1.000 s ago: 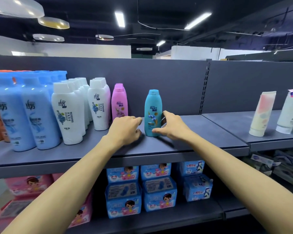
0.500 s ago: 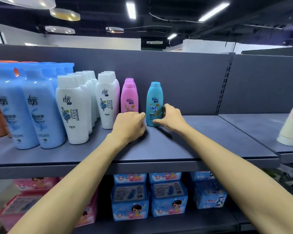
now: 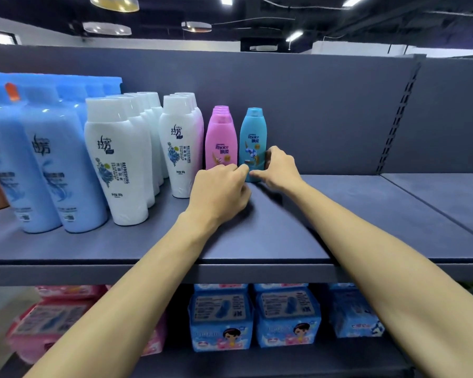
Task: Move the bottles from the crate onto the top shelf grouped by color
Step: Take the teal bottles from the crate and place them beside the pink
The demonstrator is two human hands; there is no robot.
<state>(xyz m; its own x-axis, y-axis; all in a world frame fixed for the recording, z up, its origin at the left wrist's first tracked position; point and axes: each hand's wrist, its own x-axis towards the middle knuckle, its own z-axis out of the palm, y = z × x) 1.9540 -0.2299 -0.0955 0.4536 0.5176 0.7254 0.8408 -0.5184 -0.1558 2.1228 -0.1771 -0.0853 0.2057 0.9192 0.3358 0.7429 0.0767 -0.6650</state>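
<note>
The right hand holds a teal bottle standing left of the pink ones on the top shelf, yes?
Not quite: the head view shows the teal bottle standing right of the pink bottles, not left. The right hand does hold it, on the top shelf.

So the teal bottle (image 3: 253, 132) stands upright near the back of the shelf (image 3: 339, 214), cap up, Rejoice label with a blue flower facing front. The right hand (image 3: 280, 167) grips it low down, fingers round its right side and thumb at the front near the base. It's just beside the pink bottles (image 3: 220, 137), same shape, lined up front to back. Left of those are two rows of taller white bottles (image 3: 120, 159) with white caps, then the big blue bottles (image 3: 52, 159) at the far left. All upright, sorted by colour on the dark grey shelf.
</note>
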